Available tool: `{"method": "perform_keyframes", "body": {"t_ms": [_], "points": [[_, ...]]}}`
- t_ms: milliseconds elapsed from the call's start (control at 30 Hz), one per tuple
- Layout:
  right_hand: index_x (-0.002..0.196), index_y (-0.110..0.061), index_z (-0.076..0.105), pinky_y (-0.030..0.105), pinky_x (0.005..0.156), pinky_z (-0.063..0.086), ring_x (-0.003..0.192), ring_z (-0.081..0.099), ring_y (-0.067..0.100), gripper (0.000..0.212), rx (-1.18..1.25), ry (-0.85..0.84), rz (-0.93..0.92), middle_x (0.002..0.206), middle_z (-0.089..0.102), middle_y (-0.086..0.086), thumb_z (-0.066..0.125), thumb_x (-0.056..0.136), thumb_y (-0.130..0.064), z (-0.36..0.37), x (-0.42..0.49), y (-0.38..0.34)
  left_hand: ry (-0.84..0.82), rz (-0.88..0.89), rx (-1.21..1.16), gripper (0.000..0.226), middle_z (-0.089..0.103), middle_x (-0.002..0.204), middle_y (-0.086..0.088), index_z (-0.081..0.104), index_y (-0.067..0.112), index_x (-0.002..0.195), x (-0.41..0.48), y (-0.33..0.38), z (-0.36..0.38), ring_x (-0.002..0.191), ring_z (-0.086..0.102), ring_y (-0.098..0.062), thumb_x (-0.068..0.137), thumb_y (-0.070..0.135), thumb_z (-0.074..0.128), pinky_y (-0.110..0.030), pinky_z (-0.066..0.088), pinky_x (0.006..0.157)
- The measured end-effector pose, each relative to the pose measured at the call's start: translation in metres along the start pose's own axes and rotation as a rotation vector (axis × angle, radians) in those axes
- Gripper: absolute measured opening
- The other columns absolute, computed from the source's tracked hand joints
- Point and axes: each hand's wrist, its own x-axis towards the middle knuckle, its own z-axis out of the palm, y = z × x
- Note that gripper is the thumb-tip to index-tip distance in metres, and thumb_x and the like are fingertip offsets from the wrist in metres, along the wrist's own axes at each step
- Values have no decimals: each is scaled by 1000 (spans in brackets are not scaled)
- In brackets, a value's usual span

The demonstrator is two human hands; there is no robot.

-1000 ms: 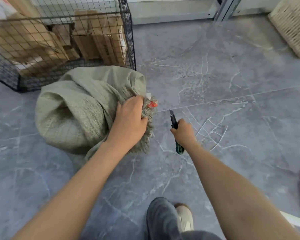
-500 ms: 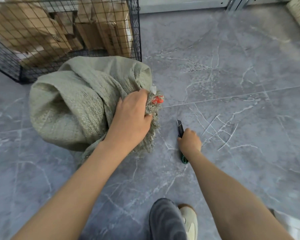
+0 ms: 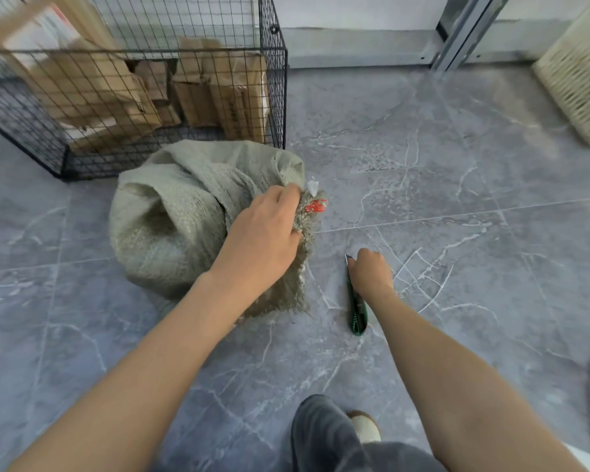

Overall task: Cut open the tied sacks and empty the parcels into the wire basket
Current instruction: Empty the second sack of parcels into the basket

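Dark print marks the cardboard parcels (image 3: 234, 107) in the far-left wire basket (image 3: 280, 97), too blurred to read.

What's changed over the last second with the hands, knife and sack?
The right hand lowered the knife from raised to down near the floor, away from the red tie. The left hand kept gripping the sack neck; the tie remains uncut.

Floor (image 3: 457, 172): grey marble-look tiles, white veining. Pale wall (image 3: 355, 11) behind, metal post (image 3: 457, 39), cream woven basket (image 3: 579, 80) right.
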Motion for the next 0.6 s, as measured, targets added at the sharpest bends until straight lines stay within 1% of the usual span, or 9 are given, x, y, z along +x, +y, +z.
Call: {"method": "perform_keyframes", "body": {"t_ms": [67, 133, 167, 233, 300, 333, 433, 533, 600], "points": [[84, -5, 48, 34, 68, 35, 96, 57, 39, 18, 62, 50, -48, 101, 60, 23, 42, 97, -16, -15, 0, -16, 19, -9, 1, 36, 46, 121, -5, 37, 12, 127, 0, -1, -10, 109, 48, -23, 94, 16, 50, -29, 35, 74], [76, -5, 45, 35, 57, 30, 78, 53, 35, 22, 147, 126, -103, 79, 54, 16, 39, 96, -14, -30, -3, -36, 44, -18, 3, 36, 47, 122, -4, 36, 12, 127, -1, -2, -22, 109, 49, -23, 94, 19, 49, -29, 35, 73], [73, -5, 44, 35, 53, 27, 69, 48, 32, 25, 200, 159, -136, 69, 48, 12, 38, 95, -13, -38, -6, -46, 55, -22, 0, 37, 47, 124, -4, 36, 12, 129, -2, -3, -27, 110, 50, -23, 95, 19, 49, -30, 37, 74], [70, -3, 46, 35, 52, 27, 59, 42, 29, 28, 302, 236, -218, 62, 46, 11, 39, 95, -12, -53, -13, -68, 81, -25, -9, 42, 48, 128, -4, 35, 14, 133, -2, -5, -38, 113, 49, -22, 95, 20, 49, -33, 41, 80], [77, 3, 56, 34, 54, 29, 59, 45, 30, 28, 389, 302, -294, 66, 55, 18, 42, 96, -12, -68, -24, -90, 106, -31, -21, 45, 47, 133, -3, 32, 15, 137, -2, -9, -51, 117, 49, -22, 95, 20, 48, -36, 43, 87], [82, 4, 60, 33, 53, 29, 59, 47, 29, 28, 427, 326, -327, 68, 58, 19, 43, 97, -13, -76, -30, -101, 117, -33, -20, 46, 47, 132, -4, 32, 15, 138, -2, -11, -58, 116, 49, -23, 95, 21, 48, -36, 42, 87], [90, 3, 65, 31, 51, 29, 58, 49, 22, 27, 512, 373, -411, 70, 63, 17, 46, 97, -15, -97, -52, -133, 153, -50, -1, 47, 49, 128, -7, 30, 13, 140, -2, -21, -77, 109, 52, -25, 97, 24, 46, -34, 42, 78], [101, -8, 69, 25, 57, 44, 65, 57, 13, 24, 607, 396, -477, 77, 66, 3, 49, 98, -19, -112, -72, -159, 207, -73, 80, 49, 50, 126, -8, 31, 13, 140, -3, -32, -92, 110, 51, -24, 98, 35, 42, -34, 44, 77], [108, -13, 68, 30, 69, 55, 77, 64, 11, 22, 709, 346, -506, 86, 67, -4, 51, 97, -21, -123, -86, -175, 240, -90, 168, 50, 53, 121, -6, 35, 14, 138, -4, -40, -98, 110, 51, -23, 97, 43, 39, -30, 40, 70]]}}
